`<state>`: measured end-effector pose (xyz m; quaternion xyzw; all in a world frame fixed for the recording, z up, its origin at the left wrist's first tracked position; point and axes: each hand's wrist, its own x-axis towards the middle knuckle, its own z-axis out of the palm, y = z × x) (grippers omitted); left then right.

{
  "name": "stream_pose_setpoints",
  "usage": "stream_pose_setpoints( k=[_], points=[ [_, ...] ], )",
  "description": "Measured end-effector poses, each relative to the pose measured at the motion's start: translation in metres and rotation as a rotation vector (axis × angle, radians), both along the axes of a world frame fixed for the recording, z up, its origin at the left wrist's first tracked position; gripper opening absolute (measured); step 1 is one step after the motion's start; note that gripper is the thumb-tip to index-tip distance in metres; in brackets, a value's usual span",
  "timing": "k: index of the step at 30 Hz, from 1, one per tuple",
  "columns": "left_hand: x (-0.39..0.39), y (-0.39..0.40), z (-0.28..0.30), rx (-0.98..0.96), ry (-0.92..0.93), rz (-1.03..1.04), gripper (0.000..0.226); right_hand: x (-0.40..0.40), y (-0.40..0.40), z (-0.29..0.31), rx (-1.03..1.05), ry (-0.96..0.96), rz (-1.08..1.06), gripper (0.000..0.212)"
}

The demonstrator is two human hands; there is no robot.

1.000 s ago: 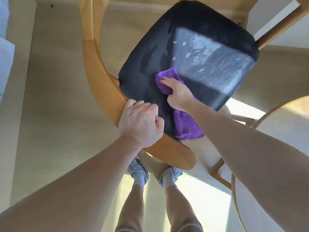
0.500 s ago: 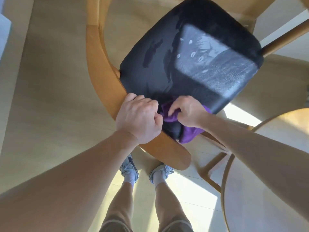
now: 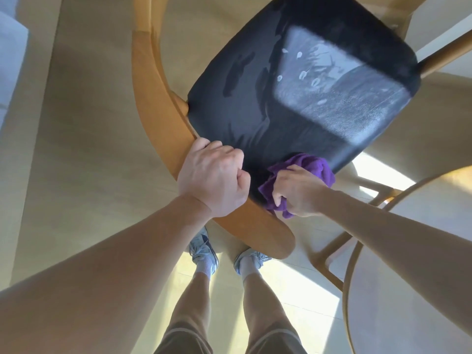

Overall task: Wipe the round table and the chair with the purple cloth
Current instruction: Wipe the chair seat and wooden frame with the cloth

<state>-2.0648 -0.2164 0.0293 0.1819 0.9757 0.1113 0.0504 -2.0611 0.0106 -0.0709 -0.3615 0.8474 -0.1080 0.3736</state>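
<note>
Just beyond both hands, the black seat (image 3: 293, 103) of the chair (image 3: 158, 118) is showing damp streaks and a pale sunlit patch. The left hand (image 3: 212, 180) is gripping the curved wooden backrest (image 3: 260, 226), fingers curled over its top edge. Beside it, the right hand (image 3: 296, 192) is clutching the bunched purple cloth (image 3: 314, 166) against the seat's near edge. The round table (image 3: 398, 290) is sitting under the right forearm.
</note>
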Motion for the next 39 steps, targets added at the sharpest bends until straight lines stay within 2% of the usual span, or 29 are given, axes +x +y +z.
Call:
stream_pose_setpoints(
  k=[2, 4, 5, 7, 9, 11, 13, 15, 16, 17, 19, 20, 22, 23, 24, 26, 27, 30, 32, 35, 37, 38, 39],
  points=[
    [-0.001, 0.000, 0.000, -0.015, -0.016, -0.003, 0.022, -0.016, -0.018, 0.005, -0.205, 0.062, -0.239, 0.032],
    [-0.002, 0.002, 0.002, -0.035, -0.020, 0.007, 0.021, -0.026, -0.040, 0.001, -0.295, 0.058, -0.340, 0.059],
    [-0.003, 0.002, 0.002, -0.034, -0.022, 0.011, 0.021, -0.028, -0.049, -0.002, -0.270, 0.021, -0.292, 0.072],
    [-0.003, 0.002, 0.002, -0.028, -0.039, 0.008, 0.020, -0.022, -0.056, -0.014, -0.143, 0.035, -0.024, 0.082],
    [-0.003, 0.000, 0.001, -0.045, -0.057, -0.003, 0.020, -0.008, -0.042, -0.021, -0.053, 0.149, 0.244, 0.075],
    [-0.002, 0.000, 0.002, -0.064, -0.060, -0.002, 0.021, 0.001, -0.017, -0.019, -0.045, 0.139, 0.373, 0.057],
    [-0.003, 0.002, 0.003, -0.082, -0.073, -0.002, 0.022, 0.009, 0.001, -0.013, -0.036, 0.054, 0.400, 0.038],
    [-0.003, 0.002, 0.004, -0.083, -0.087, -0.001, 0.023, 0.010, 0.013, -0.009, -0.013, 0.094, 0.396, 0.009],
    [-0.003, 0.002, 0.004, -0.085, -0.092, 0.003, 0.023, 0.004, 0.015, -0.007, 0.065, 0.077, 0.398, 0.010],
    [-0.003, 0.001, 0.005, -0.086, -0.100, 0.005, 0.023, -0.001, 0.015, -0.004, 0.139, 0.003, 0.355, 0.007],
    [-0.002, 0.002, 0.005, -0.090, -0.110, 0.007, 0.023, -0.015, 0.013, 0.006, 0.144, -0.130, 0.061, 0.014],
    [-0.003, 0.003, 0.006, -0.091, -0.107, 0.005, 0.023, -0.023, 0.008, 0.011, 0.039, -0.144, -0.121, 0.020],
    [-0.004, 0.004, 0.006, -0.079, -0.105, -0.001, 0.024, -0.035, -0.011, 0.018, -0.287, -0.018, -0.376, 0.028],
    [-0.005, 0.004, 0.007, -0.071, -0.105, -0.005, 0.025, -0.039, -0.024, 0.016, -0.402, 0.023, -0.415, 0.038],
    [-0.005, 0.004, 0.007, -0.066, -0.103, -0.010, 0.027, -0.041, -0.036, 0.012, -0.406, 0.010, -0.407, 0.053],
    [-0.004, 0.004, 0.007, -0.058, -0.084, -0.016, 0.030, -0.037, -0.055, 0.001, -0.204, -0.040, -0.239, 0.074],
    [-0.004, 0.004, 0.007, -0.051, -0.078, -0.015, 0.030, -0.033, -0.062, -0.008, -0.114, -0.003, -0.126, 0.078],
    [-0.004, 0.005, 0.006, -0.038, -0.061, -0.017, 0.031, -0.021, -0.067, -0.026, -0.022, 0.150, 0.049, 0.078],
    [-0.006, 0.004, 0.006, -0.041, -0.066, -0.014, 0.032, -0.022, -0.063, -0.025, -0.067, 0.161, 0.123, 0.068],
    [-0.003, 0.005, 0.009, -0.038, -0.060, -0.007, 0.027, -0.022, -0.048, -0.014, -0.067, 0.161, 0.397, 0.033],
    [-0.004, 0.005, 0.009, -0.042, -0.073, -0.004, 0.024, -0.021, -0.042, 0.001, 0.070, 0.077, 0.510, 0.010],
    [-0.004, 0.005, 0.009, -0.057, -0.077, -0.004, 0.025, -0.021, -0.042, 0.010, 0.161, 0.005, 0.520, 0.006],
    [-0.004, 0.005, 0.009, -0.076, -0.076, 0.001, 0.025, -0.020, -0.042, 0.016, 0.242, -0.062, 0.499, 0.015]
  ],
)
